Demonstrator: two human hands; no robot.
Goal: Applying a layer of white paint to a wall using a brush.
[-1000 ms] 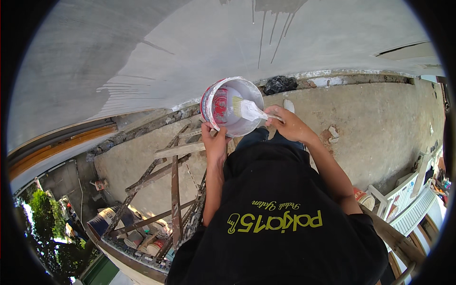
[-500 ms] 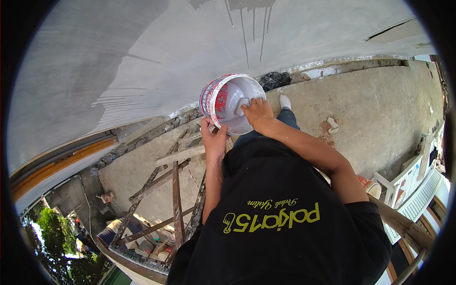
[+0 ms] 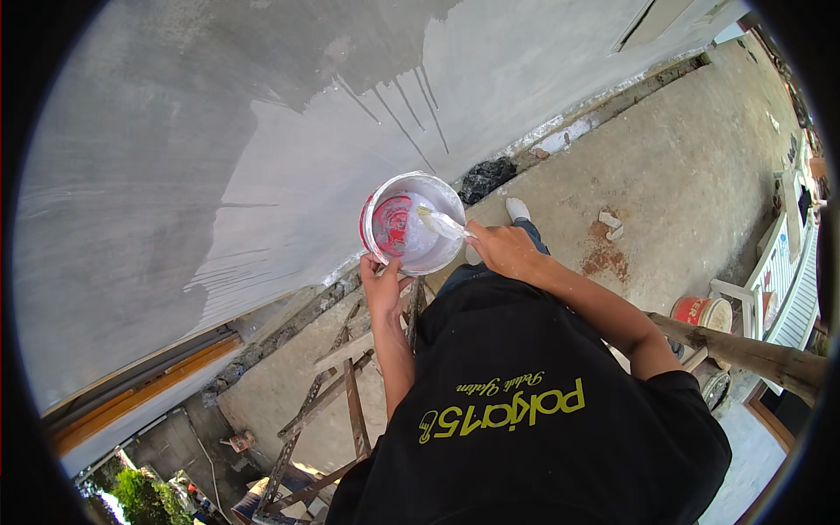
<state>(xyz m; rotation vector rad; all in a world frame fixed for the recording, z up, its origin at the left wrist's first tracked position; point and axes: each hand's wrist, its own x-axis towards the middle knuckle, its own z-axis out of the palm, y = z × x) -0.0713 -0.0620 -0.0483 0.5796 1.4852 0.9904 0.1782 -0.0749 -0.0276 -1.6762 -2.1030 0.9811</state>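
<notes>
Right hand [image 3: 507, 251] grasps a brush [image 3: 446, 225], left hand [image 3: 382, 287] the bucket's rim [image 3: 413, 176].
The brush slants bristles-first, forward-left, inside the bucket; wall [image 3: 302, 188] beyond, open concrete ground [image 3: 674, 184] rightward.

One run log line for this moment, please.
left hand: grips bucket at rim | right hand: holds paintbrush over bucket opening | wall: partly darkened, streaked

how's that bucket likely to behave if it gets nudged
The bucket may tilt easily, as the left hand holds it at one side. Whitish liquid low inside could slosh, and the smeared rim might feel slippery.
</notes>
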